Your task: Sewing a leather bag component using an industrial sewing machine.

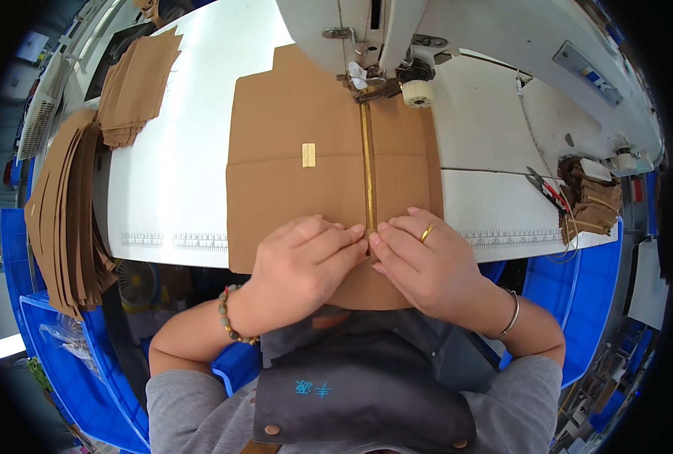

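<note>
A flat brown panel [291, 113], of fabric or leather, lies under the sewing machine head [367, 45] and hangs a little over the table's front edge. Down it runs a gold-toothed zipper [367, 166], its far end beneath the presser foot [363, 92]. My left hand [302, 261] is closed at the zipper's near end, thumb and fingers pinched. Opposite it, my right hand [427, 261] pinches the same end from the other side, a ring on one finger. The fingertips almost meet and cover the zipper's end. A small pale gold tab [309, 155] sits on the panel left of the zipper.
Brown cut pieces are stacked at the far left [138, 87], with more brown panels [64, 212] draped beside the table. Red-handled scissors [548, 189] lie at right near a brown bundle [590, 197]. Blue bins [571, 295] flank the table; a ruler strip [174, 240] follows its front edge.
</note>
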### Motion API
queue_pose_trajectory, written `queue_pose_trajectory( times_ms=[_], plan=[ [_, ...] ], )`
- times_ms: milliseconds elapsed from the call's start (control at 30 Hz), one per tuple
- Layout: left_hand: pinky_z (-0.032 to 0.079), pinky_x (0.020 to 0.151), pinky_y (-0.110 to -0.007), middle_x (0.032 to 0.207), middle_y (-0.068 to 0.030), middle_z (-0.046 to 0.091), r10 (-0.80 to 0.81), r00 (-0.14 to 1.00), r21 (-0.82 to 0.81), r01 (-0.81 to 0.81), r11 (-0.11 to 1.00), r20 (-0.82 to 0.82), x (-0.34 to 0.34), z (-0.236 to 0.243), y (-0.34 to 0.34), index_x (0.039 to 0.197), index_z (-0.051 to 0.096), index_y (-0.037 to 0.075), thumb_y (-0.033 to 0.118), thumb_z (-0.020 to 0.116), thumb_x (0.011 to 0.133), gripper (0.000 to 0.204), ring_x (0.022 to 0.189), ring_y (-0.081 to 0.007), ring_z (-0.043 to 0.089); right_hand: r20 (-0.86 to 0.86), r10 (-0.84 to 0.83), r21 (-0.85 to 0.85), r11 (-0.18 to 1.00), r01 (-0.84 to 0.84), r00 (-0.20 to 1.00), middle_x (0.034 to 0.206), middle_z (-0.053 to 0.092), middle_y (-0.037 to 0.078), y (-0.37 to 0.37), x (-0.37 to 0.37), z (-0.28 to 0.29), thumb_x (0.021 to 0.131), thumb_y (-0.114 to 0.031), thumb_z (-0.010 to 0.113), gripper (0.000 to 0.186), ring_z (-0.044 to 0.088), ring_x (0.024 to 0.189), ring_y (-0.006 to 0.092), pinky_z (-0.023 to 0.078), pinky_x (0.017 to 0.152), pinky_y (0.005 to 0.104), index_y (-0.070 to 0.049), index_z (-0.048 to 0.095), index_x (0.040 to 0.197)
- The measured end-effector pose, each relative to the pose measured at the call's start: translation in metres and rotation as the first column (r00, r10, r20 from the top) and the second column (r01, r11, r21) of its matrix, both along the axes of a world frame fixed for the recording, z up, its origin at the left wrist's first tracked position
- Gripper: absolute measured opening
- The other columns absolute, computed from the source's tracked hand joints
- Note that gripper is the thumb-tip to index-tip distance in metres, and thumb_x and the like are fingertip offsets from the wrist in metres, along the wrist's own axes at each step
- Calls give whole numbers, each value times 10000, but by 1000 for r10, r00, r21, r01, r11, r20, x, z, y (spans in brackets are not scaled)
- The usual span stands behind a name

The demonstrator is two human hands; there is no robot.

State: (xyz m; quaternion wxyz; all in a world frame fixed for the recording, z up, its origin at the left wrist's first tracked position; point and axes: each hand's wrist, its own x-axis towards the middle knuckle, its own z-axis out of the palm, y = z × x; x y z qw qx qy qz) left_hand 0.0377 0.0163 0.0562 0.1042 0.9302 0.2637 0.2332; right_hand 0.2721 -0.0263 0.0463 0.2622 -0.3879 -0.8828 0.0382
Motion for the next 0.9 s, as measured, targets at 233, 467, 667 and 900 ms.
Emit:
queue_pose_trajectory(
  times_ms=[233,467,667,900],
  plan=[
    [456,1121,-487,1468,-100,606,121,968,-19,-128,992,-221,14,14,42,1364,640,52,483,822,730,788,1311,-334,581,34,49,16,999,-49,998,1085,690,128,3,1,3,825,-145,724,274,658,1049,308,534,1032,480,56,727,1012],
    [410,1165,-518,1480,-85,602,83,953,-22,-93,995,-292,15,20,49,1386,627,50,545,809,714,855,1355,-328,555,14,82,-173,982,-79,997,1128,645,124,32,14,18,731,-281,821,467,632,1084,292,522,1018,432,4,708,1083],
    [400,1176,-540,1458,-75,616,85,943,-10,-94,996,-321,16,21,52,1365,643,68,548,816,699,839,1341,-314,563,119,-83,-89,992,94,989,1307,620,98,55,17,16,631,-521,864,813,587,1235,298,426,1135,504,-35,678,1256],
    [392,1174,-569,1446,-59,625,95,948,-1,-100,995,-305,19,18,71,1365,646,81,565,815,694,845,1330,-311,569,188,-104,-52,992,116,977,1347,618,104,71,20,12,607,-571,854,891,569,1279,288,399,1161,516,-34,675,1295]
  ],
)
